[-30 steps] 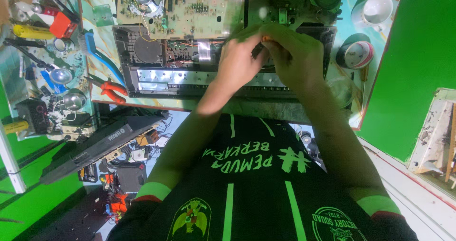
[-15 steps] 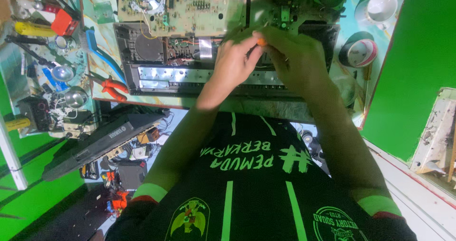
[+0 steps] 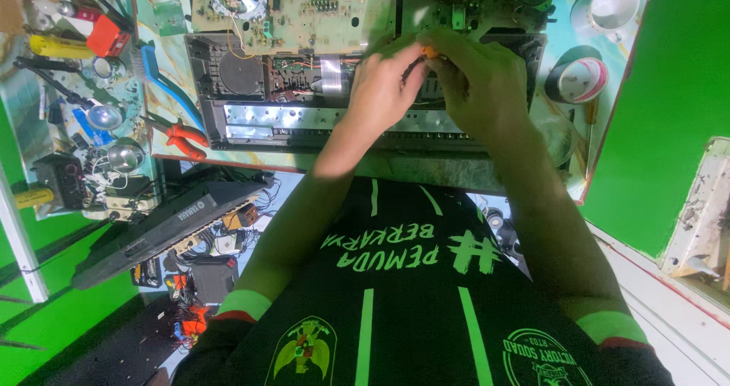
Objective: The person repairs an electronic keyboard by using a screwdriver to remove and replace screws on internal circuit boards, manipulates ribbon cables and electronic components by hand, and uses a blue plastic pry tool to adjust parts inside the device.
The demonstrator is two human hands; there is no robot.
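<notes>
Both hands meet over an opened electronic device (image 3: pixel 251 120) that lies on the worktop (image 3: pixel 163 47). The left hand (image 3: pixel 380 89) has its fingers bent in close, and the fingertips pinch a small orange thing (image 3: pixel 430 52). The right hand (image 3: pixel 483 89) curls over the same spot, and its fingertips touch the orange thing too. It is too small to tell what it is. It sits above the dark back part of the device, just under the green circuit board (image 3: pixel 319 13).

A shiny metal strip (image 3: pixel 289 120) runs along the front of the device, under the left wrist. Red pliers (image 3: pixel 182 139) lie just beside the left end of the device. A blue brush (image 3: pixel 152 66) lies near them. A roll of tape (image 3: pixel 578 78) sits to the right of the right hand, and a white cup (image 3: pixel 612 6) stands behind it. A black keyboard cover (image 3: pixel 160 230) leans below the worktop.
</notes>
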